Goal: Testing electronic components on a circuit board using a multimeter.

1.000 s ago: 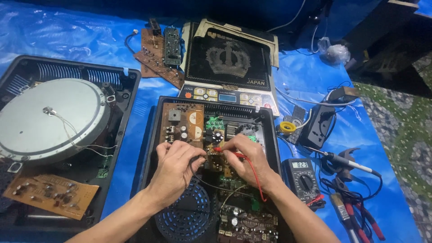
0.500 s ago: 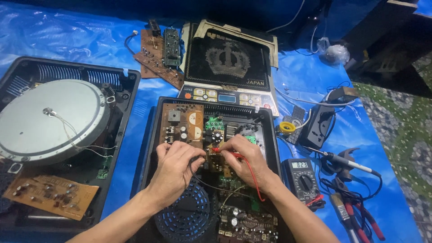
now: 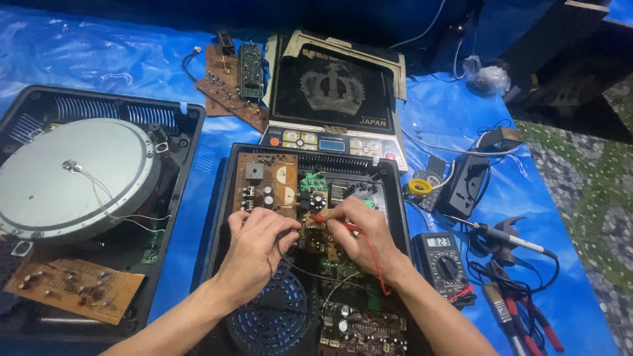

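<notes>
— Fingers [image 3: 330, 223] of the right hand [image 3: 359, 231] are pinched around a red test probe [image 3: 324, 219]; can its tip be seen?

— It can: the tip is pressed down on the brown circuit board [image 3: 280, 181] inside the opened black appliance casing [image 3: 224, 198], near the board's middle. A red lead [image 3: 374, 260] is seen running from the probe back over the right wrist.

— And the left hand [image 3: 254, 240]?

— Its fingers are curled and closed around a black probe, of which only the black lead [image 3: 290, 260] is clearly shown, looping out below the palm. The tip is hidden under the fingers, so the exact contact point cannot be told.

— Where is the meter placed?

— A digital multimeter [image 3: 443, 262] is laid just beside the casing, on the right, on the blue plastic sheet [image 3: 99, 59] by which the worktop is covered. Its display is lit.

— What else is set out?

— To the left, a second opened casing [image 3: 191, 118] with a round silver coil disc [image 3: 72, 175] is seen, and a loose brown board [image 3: 72, 287] is laid at its lower edge. Beyond the hands, a black glass top panel [image 3: 333, 92] with a control strip is placed, and two more loose boards [image 3: 234, 82] lie just left of it. At the right, a soldering iron [image 3: 511, 240], a roll of yellow tape [image 3: 420, 188] and red-handled tools [image 3: 527, 316] are laid.
</notes>
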